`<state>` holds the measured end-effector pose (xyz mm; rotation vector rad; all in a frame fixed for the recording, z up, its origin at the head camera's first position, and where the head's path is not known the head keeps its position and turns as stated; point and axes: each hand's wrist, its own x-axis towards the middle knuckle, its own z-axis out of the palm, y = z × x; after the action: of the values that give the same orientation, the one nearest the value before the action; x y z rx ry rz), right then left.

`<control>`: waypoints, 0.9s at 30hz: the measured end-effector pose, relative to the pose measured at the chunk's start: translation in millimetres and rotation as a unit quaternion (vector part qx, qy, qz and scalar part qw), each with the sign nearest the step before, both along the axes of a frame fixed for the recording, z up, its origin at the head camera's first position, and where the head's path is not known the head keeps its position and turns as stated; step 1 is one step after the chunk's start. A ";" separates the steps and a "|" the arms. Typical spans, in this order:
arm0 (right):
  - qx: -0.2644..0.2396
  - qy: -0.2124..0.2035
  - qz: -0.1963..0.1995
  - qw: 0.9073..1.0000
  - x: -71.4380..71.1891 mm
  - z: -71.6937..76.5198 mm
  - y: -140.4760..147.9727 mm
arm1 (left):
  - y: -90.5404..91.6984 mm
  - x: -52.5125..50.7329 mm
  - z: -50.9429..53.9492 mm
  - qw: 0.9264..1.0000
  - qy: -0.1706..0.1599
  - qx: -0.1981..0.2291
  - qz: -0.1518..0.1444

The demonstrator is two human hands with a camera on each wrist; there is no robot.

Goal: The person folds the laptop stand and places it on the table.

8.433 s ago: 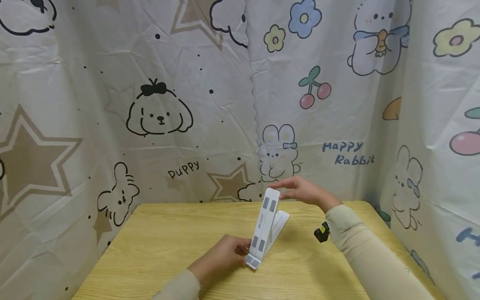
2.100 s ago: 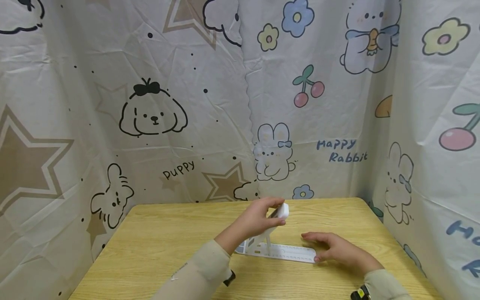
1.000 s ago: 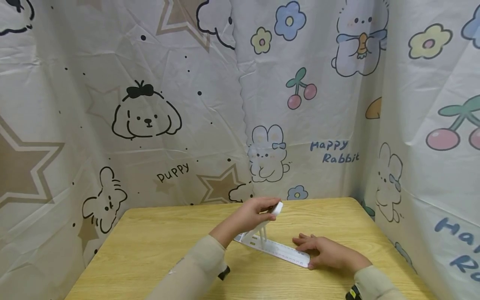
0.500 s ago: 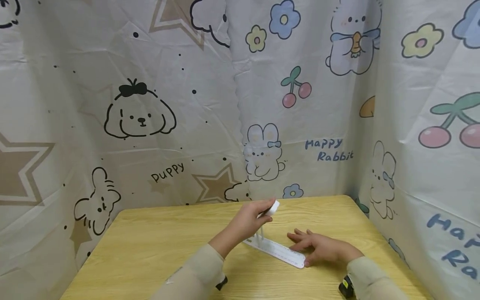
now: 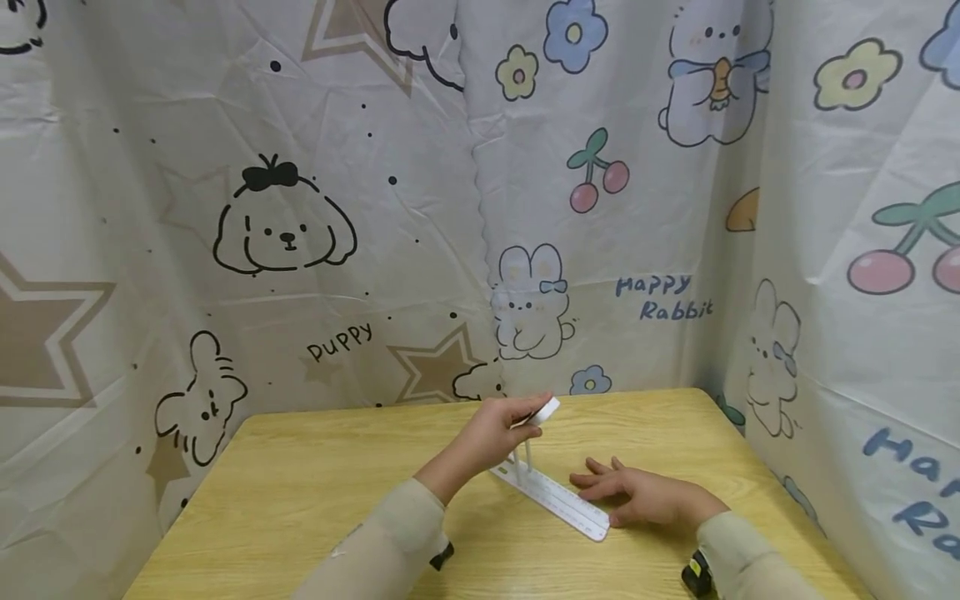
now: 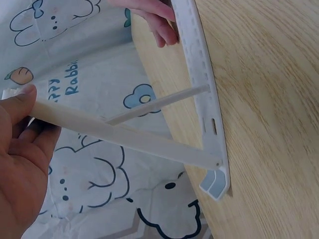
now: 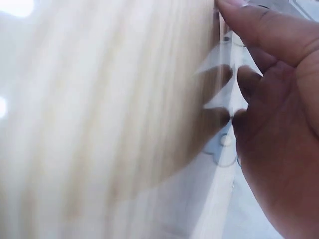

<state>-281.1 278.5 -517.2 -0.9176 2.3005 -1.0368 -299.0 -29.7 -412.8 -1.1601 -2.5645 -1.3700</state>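
Observation:
A white folding stand has its long base bar (image 5: 558, 500) flat on the table, slanting toward the front right. Its upper arm (image 6: 124, 137) is raised, with a thin strut (image 6: 159, 105) between it and the base. My left hand (image 5: 487, 433) pinches the free end of that raised arm between thumb and fingers; in the left wrist view the left hand (image 6: 25, 149) is at the arm's tip. At the base's near right end, my right hand (image 5: 648, 497) touches the bar with thumb and fingers, fingers spread. In the right wrist view, the right hand (image 7: 284, 109) is close to the tabletop.
The wooden table (image 5: 300, 500) reaches back to a patterned curtain (image 5: 420, 250) that hangs behind it and along both sides. Dark wrist devices show at both sleeves, one (image 5: 697, 573) by the right sleeve.
Earlier the stand was held up off the table in both hands; now its base lies on the table with the upper arm raised. Over the last second the base has turned, its right end coming nearer.

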 end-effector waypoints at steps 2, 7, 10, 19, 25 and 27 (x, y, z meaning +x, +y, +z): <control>0.003 0.000 0.010 1.000 -0.9 0.4 3.2 | 1.7 0.0 -0.7 1.000 -0.003 0.000 -0.005; 0.008 0.019 0.025 0.999 -2.4 -0.4 5.7 | 3.3 -0.5 -0.9 1.000 0.006 -0.006 -0.007; 0.000 0.022 0.035 0.999 -1.6 -2.3 2.9 | 2.8 -2.2 -1.7 1.000 0.016 -0.006 -0.008; 0.005 0.042 0.035 0.999 3.8 -2.2 -15.5 | -2.6 -7.4 -3.4 1.000 0.019 0.009 -0.013; 0.002 0.051 0.043 0.998 5.3 -3.5 -33.6 | -8.5 -10.1 -3.3 1.000 0.018 0.014 -0.007; -0.001 0.050 0.040 0.998 6.9 -5.2 -37.1 | -8.3 -10.7 -4.1 1.000 0.014 0.013 -0.008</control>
<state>-274.2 241.3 -522.4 -1.0756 2.3236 -0.9800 -309.7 -38.0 -416.9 -1.1897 -2.5170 -1.3753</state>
